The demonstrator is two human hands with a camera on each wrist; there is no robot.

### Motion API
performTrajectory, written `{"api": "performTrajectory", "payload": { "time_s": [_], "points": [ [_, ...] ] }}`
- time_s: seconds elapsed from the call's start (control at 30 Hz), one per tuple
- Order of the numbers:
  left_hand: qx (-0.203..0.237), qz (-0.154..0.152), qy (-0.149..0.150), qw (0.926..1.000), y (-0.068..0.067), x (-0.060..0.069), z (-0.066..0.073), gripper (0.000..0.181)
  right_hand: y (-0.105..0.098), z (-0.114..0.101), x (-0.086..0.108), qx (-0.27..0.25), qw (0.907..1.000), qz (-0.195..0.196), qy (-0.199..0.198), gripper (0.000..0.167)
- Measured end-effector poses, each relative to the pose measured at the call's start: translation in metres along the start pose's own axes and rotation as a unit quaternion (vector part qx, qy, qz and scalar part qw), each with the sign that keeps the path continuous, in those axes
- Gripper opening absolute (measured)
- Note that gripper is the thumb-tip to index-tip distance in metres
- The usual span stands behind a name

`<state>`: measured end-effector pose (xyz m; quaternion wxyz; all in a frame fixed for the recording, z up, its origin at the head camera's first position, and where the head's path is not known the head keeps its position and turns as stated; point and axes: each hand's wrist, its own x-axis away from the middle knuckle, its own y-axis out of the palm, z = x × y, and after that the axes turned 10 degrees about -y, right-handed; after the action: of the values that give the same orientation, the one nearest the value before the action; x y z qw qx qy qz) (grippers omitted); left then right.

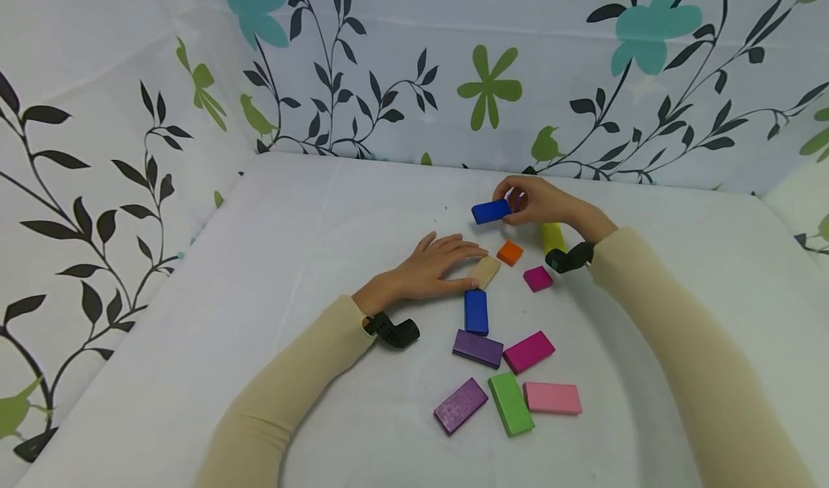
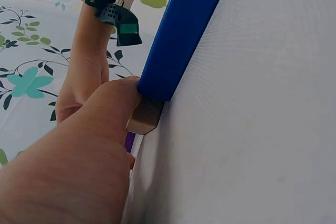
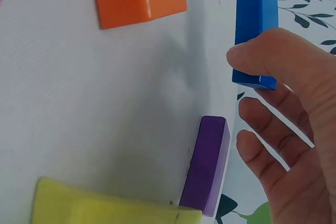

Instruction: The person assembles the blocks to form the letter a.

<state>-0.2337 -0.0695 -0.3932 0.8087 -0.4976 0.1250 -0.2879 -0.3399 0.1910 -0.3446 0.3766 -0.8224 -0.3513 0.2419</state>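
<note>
In the head view my right hand (image 1: 540, 201) pinches a blue block (image 1: 490, 211) by one end, held between thumb and index finger in the right wrist view, the other fingers loosely bent. My left hand (image 1: 432, 266) lies low over the cloth, with thumb and fingers on either side of a natural wood block (image 1: 486, 272). A second blue block (image 1: 476, 312) lies just below the wood one, close to the thumb. The orange block (image 1: 509, 252) sits to the right of the wood block. Near the right hand is a purple block (image 3: 205, 166).
A yellow block (image 1: 553, 237) lies beneath the right wrist, a magenta one (image 1: 538, 278) nearer. Closer still lie a purple block (image 1: 478, 348), a magenta one (image 1: 529, 352), a glittery purple one (image 1: 460, 406), a green one (image 1: 511, 404) and a pink one (image 1: 553, 398).
</note>
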Motion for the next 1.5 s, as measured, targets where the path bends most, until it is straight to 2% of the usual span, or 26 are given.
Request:
{"api": "performTrajectory", "payload": {
  "time_s": [0.33, 0.5, 0.7, 0.93, 1.23, 1.5],
  "points": [
    [0.002, 0.003, 0.004, 1.0000, 0.002, -0.001, -0.003, 0.057, -0.001, 0.002, -0.012, 0.030, 0.9990, 0.016, 0.028, 0.035],
    [0.001, 0.008, 0.000, 1.0000, 0.004, -0.002, -0.002, 0.056, -0.002, 0.004, -0.011, 0.029, 0.9983, 0.021, 0.046, 0.034],
    [-0.002, 0.000, 0.001, 1.0000, 0.010, -0.004, 0.000, 0.057, 0.001, 0.011, -0.006, 0.030, 0.9969, 0.011, 0.072, 0.034],
    [-0.008, 0.004, -0.001, 1.0000, 0.010, -0.004, -0.001, 0.056, 0.005, 0.015, -0.007, 0.028, 0.9977, 0.015, 0.059, 0.033],
    [-0.012, 0.003, 0.000, 0.9999, 0.006, -0.002, -0.001, 0.056, 0.008, 0.016, -0.011, 0.050, 0.9958, 0.007, 0.076, 0.035],
    [-0.018, 0.009, -0.001, 0.9998, 0.002, -0.002, -0.001, 0.056, 0.006, 0.014, -0.016, 0.064, 0.9956, 0.007, 0.068, 0.036]
  ]
}}
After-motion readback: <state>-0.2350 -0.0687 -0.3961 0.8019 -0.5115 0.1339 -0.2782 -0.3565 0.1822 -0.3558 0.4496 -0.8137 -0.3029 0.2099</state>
